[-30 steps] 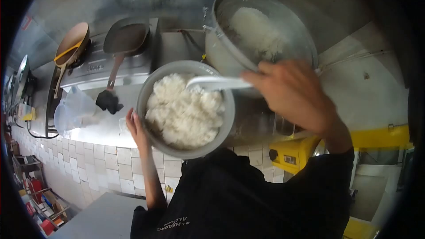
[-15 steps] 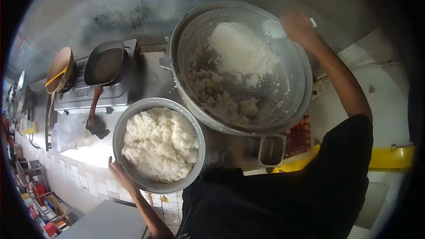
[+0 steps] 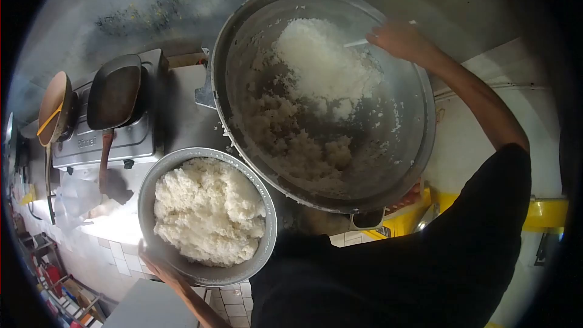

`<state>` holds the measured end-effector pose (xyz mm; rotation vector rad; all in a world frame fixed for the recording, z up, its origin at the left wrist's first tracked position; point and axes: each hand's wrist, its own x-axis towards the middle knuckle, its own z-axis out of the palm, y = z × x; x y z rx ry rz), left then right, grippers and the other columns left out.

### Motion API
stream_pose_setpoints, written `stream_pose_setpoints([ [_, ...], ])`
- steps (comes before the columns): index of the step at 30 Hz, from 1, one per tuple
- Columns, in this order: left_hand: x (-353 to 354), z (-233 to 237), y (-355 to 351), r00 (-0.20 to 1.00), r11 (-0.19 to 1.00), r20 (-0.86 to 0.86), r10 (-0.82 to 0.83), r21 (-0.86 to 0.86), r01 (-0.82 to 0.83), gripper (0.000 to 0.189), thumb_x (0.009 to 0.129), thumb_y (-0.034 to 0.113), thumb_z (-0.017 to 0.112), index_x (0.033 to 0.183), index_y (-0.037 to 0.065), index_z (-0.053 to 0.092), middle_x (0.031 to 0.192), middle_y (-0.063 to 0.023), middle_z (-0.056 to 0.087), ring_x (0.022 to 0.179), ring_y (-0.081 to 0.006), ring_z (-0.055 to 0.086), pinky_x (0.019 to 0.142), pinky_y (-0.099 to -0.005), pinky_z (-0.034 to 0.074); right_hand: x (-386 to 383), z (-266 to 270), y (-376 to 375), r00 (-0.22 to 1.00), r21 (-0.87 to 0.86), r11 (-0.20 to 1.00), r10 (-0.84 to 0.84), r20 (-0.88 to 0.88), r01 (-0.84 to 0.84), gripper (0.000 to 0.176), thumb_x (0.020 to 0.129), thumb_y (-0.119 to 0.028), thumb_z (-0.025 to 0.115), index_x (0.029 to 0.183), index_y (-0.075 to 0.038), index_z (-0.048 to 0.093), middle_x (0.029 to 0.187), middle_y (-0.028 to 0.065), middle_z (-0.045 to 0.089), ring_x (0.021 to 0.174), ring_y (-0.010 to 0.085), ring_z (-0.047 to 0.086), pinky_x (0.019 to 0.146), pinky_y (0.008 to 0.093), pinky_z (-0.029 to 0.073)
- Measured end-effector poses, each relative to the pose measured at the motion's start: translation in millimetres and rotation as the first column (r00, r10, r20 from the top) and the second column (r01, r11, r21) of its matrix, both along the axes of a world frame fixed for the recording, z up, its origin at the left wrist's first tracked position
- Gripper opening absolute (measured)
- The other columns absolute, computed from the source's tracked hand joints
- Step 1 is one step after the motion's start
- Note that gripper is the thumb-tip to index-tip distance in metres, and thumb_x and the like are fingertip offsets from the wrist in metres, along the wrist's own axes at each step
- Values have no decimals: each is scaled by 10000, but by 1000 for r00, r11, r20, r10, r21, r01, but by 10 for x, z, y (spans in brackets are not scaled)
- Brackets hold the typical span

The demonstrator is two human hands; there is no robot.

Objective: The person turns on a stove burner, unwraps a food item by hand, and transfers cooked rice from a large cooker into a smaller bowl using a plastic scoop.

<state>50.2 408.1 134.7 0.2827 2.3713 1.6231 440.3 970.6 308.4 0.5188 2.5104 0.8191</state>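
My right hand (image 3: 401,40) is closed round the handle of a white rice paddle (image 3: 357,43), seen nearly edge-on. The blade reaches over the mound of white rice (image 3: 322,61) inside a large metal pot (image 3: 221,100). More clumps of rice (image 3: 291,127) cling to the pot's near side. At lower left, my left hand (image 3: 159,266) holds the outside of a smaller round metal pot (image 3: 271,218); its fingers are partly hidden by the wall. This smaller pot is heaped with cooked rice (image 3: 209,209) and sits close to my body.
A gas stove (image 3: 88,141) at left carries a square frying pan (image 3: 114,94) and a round pan (image 3: 54,106) with a yellow utensil across it. A clear plastic container (image 3: 76,194) lies in front. A grey surface (image 3: 136,307) lies at bottom left.
The rice paddle has turned from broadside to edge-on and come left and slightly down, nearer the rice mound. The view has shifted; the smaller pot appears lower and farther left, my left hand still against it.
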Motion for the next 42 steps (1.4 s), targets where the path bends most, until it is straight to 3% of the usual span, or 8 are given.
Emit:
stream_pose_setpoints([
  [9,-33,-41,-61,998,991,-28,-63,-118,59,677,986,583,271,1347,32,426,1259,-194,517,1156,-290,523,952,-402,455,-122,-278,254,997,-188,979,-81,9,81,221,795,23,567,926,-96,699,799,124,661,821,292,659,726,419,517],
  [16,39,120,33,999,987,-15,-46,-154,44,608,1014,515,274,1287,16,491,1192,-152,539,1079,-263,536,917,-388,453,-210,-242,128,985,-291,941,-170,42,175,139,750,41,584,822,-33,677,787,166,655,786,315,654,677,431,512],
  [25,-56,-87,-129,992,992,-100,-70,-108,59,545,1031,454,289,1260,9,506,1175,-134,529,1077,-238,516,923,-361,432,-136,-287,-511,999,-132,991,14,-33,-19,116,760,-47,589,664,-52,654,659,144,636,680,315,653,630,408,512],
  [29,-23,-24,-113,995,994,-39,-88,-73,85,545,1029,456,295,1273,12,494,1198,-137,512,1092,-241,509,928,-368,423,-235,231,-884,999,-84,996,-39,-13,38,121,769,-50,584,683,-75,665,715,123,661,702,311,657,641,408,513],
  [32,-21,0,-93,994,992,-17,-105,-71,103,554,1027,458,288,1284,8,485,1206,-148,505,1103,-257,503,950,-382,405,-137,565,-852,941,-160,987,-23,-337,-33,100,773,-72,598,706,-82,671,784,115,677,804,294,668,685,427,517],
  [35,-34,-51,-116,987,984,-57,-150,-105,144,562,1027,457,279,1287,2,481,1208,-161,503,1115,-277,496,974,-395,385,105,466,-382,974,-14,977,-214,-73,213,72,765,-99,618,746,-73,681,833,117,679,911,300,654,748,453,511],
  [40,-29,-23,-100,993,988,-22,-112,-114,109,563,1027,449,276,1285,-6,484,1205,-169,504,1125,-291,490,980,-404,375,116,-71,-131,946,-296,898,-318,71,324,120,725,-114,631,812,-57,690,839,147,674,851,335,656,711,476,504],
  [42,-118,-130,-200,971,951,-156,-181,-278,133,561,1028,449,272,1279,-1,494,1190,-162,508,1113,-289,497,967,-398,384,-44,-22,-264,926,-344,860,-343,157,377,138,733,-133,649,834,-49,690,834,157,671,847,345,648,704,473,495],
])
